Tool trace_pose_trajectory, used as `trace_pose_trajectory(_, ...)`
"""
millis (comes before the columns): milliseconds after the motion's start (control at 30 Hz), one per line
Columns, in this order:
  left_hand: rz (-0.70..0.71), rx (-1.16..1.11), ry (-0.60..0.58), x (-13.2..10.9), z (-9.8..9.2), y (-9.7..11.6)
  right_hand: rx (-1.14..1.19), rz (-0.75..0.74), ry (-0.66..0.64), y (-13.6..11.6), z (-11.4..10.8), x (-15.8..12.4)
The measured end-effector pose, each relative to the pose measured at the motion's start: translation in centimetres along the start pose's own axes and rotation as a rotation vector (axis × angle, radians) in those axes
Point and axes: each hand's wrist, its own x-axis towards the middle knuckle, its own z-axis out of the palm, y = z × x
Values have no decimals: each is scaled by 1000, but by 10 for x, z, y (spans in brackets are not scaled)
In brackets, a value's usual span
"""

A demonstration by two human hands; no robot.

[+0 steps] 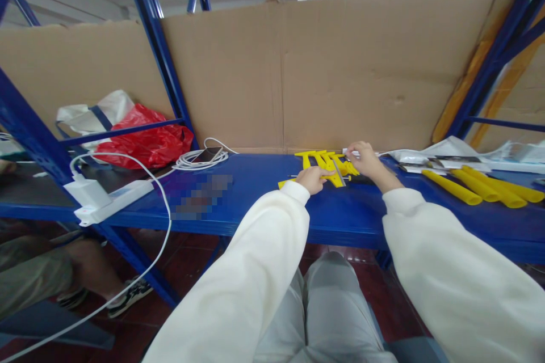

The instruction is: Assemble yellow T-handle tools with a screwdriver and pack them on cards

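Note:
Several yellow T-shaped plastic pieces [324, 160] lie in a small pile on the blue shelf [264, 193]. My left hand [313, 179] rests at the pile's near edge, fingers curled on a yellow piece. My right hand [365, 160] sits at the pile's right side, fingers pinched on a thin grey blade-like part [339, 172]; what else it holds is too small to make out. Both arms wear white sleeves.
Yellow tubes [481, 188] and clear plastic bags [430, 156] lie to the right. A phone on a coiled white cable [204, 156], a red bag [147, 142] and a white power strip [102, 199] sit left. Cardboard [340, 74] backs the shelf. Another person's leg [85, 272] shows at lower left.

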Motion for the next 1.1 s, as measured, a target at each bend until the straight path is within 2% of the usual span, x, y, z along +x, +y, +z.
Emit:
trace_pose_trajectory(67, 4, 16, -5, 0, 1, -1, 110, -103, 17, -12, 11, 5)
trace_pose_trajectory(167, 13, 47, -12, 0, 1, -1, 198, -174, -2, -23, 23, 7)
trace_pose_trajectory(333, 24, 81, -4, -1, 1, 0, 197, -154, -83, -31, 25, 0)
trace_pose_trajectory(567, 19, 58, -11, -3, -2, 3, 152, -73, -61, -27, 24, -1)
trace_pose_trajectory(667, 2, 20, -4, -4, -3, 3, 42, 62, -47, -12, 16, -1)
trace_pose_trajectory(833, 0, -28, 5, -1, 1, 0, -272, 591, -79, 21, -12, -14)
trace_pose_trajectory(900, 2, -44, 12, 1, 3, -2, -323, 729, -120, 31, -22, -20)
trace_pose_trajectory(1000, 8, -57, 11, 3, 6, -4, -334, 830, -175, 39, -30, -27)
trace_pose_trajectory(1100, 8, -62, 12, 4, 7, -4, -335, 847, -186, 45, -31, -29)
